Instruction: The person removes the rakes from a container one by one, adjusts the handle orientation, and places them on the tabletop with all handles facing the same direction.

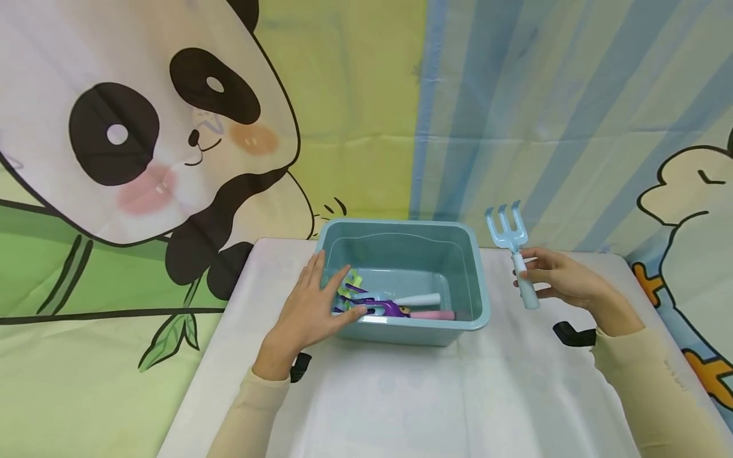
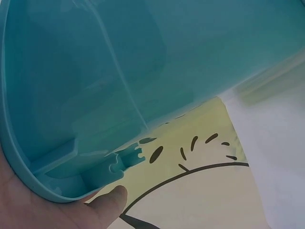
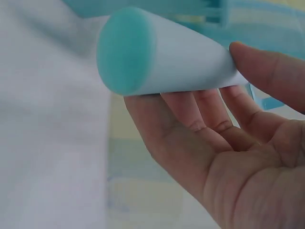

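My right hand point(image 1: 564, 277) pinches the white handle of a light blue toy garden fork point(image 1: 509, 238) between thumb and fingers, its prongs pointing up, to the right of a teal plastic bin point(image 1: 401, 337). In the right wrist view the handle's round teal end point(image 3: 126, 52) faces the camera. Spread over the bin's left front corner is my left hand point(image 1: 309, 312), its fingers along the left side and thumb over the front rim. The left wrist view shows the palm against the bin's rim point(image 2: 28, 179). Inside the bin lie purple toy tools point(image 1: 389, 308).
Beside the purple tools in the bin are a white handle point(image 1: 418, 299), a pink handle point(image 1: 432, 315) and a yellow-green piece point(image 1: 350, 282). A white-covered table point(image 1: 401, 407) bears the bin. Behind hangs a printed cloth point(image 1: 355, 95) with a panda.
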Demonstrator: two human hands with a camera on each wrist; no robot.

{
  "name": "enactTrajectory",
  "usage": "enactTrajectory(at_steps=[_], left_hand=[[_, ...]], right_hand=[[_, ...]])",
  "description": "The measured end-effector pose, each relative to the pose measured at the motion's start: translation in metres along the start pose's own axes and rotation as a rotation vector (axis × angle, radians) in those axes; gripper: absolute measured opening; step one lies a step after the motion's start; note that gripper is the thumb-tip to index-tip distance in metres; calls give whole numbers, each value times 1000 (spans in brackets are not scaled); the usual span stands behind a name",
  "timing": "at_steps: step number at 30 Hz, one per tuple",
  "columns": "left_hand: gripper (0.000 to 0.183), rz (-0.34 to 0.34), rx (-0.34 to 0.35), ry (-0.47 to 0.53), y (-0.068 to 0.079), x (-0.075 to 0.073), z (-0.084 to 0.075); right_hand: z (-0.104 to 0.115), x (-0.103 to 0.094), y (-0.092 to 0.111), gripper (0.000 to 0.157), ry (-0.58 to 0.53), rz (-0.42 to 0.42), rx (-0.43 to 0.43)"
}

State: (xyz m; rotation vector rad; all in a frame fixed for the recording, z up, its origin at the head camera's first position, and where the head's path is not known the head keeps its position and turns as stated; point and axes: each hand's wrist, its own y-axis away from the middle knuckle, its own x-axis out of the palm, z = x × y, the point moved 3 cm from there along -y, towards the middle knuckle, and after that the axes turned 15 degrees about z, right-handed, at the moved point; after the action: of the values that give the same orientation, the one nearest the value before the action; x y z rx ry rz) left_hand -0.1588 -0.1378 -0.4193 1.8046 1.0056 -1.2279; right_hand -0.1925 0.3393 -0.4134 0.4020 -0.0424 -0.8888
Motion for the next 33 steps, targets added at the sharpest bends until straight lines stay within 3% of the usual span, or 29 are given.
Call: enactTrajectory(at_steps=[5, 13, 24, 33], left_hand=[[95, -5, 3, 6, 2, 0, 0], [95, -1, 1, 3, 1, 2, 1], [94, -5, 7, 1, -1, 2, 1], [95, 1, 3, 0, -1, 1, 1]], right_hand=[[-33, -2, -3, 60, -71, -17, 47], [-70, -5, -10, 59, -131, -30, 109], [-101, -8, -16, 55, -219, -36, 194], [-115, -8, -19, 47, -261, -36, 199]])
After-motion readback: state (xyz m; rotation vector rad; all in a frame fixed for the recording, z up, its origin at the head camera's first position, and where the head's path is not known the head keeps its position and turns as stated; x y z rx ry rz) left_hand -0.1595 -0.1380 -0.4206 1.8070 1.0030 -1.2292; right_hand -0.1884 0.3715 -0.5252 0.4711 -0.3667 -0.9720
